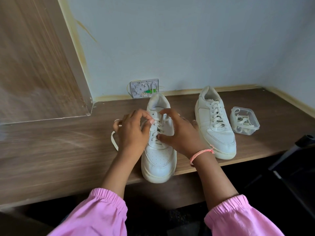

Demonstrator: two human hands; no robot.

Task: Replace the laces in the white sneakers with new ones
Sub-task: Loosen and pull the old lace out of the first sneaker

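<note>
- Near white leather low-top sneaker [159, 150] stands on the brown wood-grain bench [68, 147], toe hanging just over the front edge, heel toward the wall.
- Left hand [132, 132]: fingers curled, thumb and forefinger pinching the flat cream lace [113, 140] at an upper left eyelet; a slack loop of it trails on the bench to the left.
- Right hand [180, 133]: fingers bent over the tongue and right eyelet row, thumb pressing low on the lacing; whether it actually pinches a lace, I cannot tell.
- Second white sneaker [215, 123] sits to the right, fully laced, well apart from the hands.
- Small clear plastic tub [244, 120] just beside it holds coiled cream laces.
- Handling judgement: lace is light, limp, flat; likely twists and drags in the eyelets. Best taken close to the eyelet or at the stiff tip, pulled one crossing at a time.
- Shoe is light with a stiff sole and soft upper; it would probably slide on the smooth bench, so steady it across the eyelet row.
</note>
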